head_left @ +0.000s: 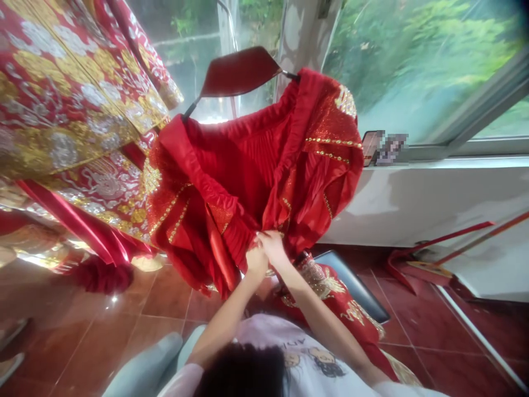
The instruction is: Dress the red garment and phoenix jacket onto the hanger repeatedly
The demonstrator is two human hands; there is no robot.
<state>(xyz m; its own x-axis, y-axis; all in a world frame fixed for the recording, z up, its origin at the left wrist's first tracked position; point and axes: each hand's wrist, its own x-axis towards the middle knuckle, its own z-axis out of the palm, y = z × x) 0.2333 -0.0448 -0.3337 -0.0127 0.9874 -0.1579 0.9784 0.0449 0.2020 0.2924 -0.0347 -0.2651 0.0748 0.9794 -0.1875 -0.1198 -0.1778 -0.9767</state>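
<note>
A red garment (248,149) with gathered edges and gold bead trim hangs in front of me, its top edge spread wide. A dark red hanger piece (242,71) with thin dark ends meets the garment at both sides. Low on the garment's front, my left hand (257,259) and my right hand (271,246) are close together, touching. Both have their fingers closed at the red cloth. The fingertips are partly hidden, so the exact spot they pinch is unclear.
An embroidered red and gold robe (78,94) hangs at the left, with a shiny red ribbon (78,220). More embroidered red cloth (330,286) lies at lower right beside a dark flat panel (351,281). A phone (372,146) stands on the windowsill (446,162). A red-handled tool (438,242) leans by the wall.
</note>
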